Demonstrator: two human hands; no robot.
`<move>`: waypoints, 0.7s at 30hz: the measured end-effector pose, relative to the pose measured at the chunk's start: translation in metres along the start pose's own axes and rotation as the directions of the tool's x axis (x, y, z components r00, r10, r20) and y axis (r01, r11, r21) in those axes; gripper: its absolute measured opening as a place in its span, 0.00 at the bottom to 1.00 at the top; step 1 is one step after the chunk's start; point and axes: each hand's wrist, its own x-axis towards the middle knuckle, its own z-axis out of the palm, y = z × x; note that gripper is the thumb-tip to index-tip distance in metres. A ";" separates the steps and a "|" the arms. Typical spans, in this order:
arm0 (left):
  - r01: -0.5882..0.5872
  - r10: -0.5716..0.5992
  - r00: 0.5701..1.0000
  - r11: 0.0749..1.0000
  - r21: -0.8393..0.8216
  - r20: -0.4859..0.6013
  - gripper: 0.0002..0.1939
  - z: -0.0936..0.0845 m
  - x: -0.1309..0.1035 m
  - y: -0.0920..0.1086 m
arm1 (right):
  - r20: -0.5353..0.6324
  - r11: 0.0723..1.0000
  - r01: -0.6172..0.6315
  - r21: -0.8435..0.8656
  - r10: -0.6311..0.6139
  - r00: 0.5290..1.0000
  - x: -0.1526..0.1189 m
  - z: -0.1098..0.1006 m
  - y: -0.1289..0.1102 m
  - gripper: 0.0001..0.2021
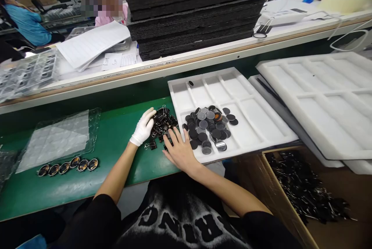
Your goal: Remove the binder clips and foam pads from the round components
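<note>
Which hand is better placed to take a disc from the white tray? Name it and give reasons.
Probably the right hand: bare, its fingers lie at the white foam tray edge beside the disc pile. The gloved left hand rests farther off, on the binder clips.

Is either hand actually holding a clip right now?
Cannot tell. The left hand and right hand both rest on the clips; no grip is visible.

clips point(162, 123) partly under hands, box point(319, 202) cut off
</note>
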 end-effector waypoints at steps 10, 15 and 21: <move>-0.227 0.146 0.968 0.853 0.470 0.202 0.25 -0.045 -0.020 0.003 | -0.405 0.976 0.218 -0.010 -0.203 0.891 -0.071 -0.047 0.008 0.16; -0.532 0.514 0.842 0.743 0.406 0.162 0.28 -0.058 0.016 0.060 | -0.609 0.976 -0.091 -0.199 -0.050 0.791 -0.195 -0.094 0.075 0.08; -0.705 0.647 0.473 0.685 -0.184 0.598 0.21 0.013 0.085 0.210 | -0.363 0.463 -0.886 -0.019 0.823 0.438 -0.331 -0.127 0.176 0.06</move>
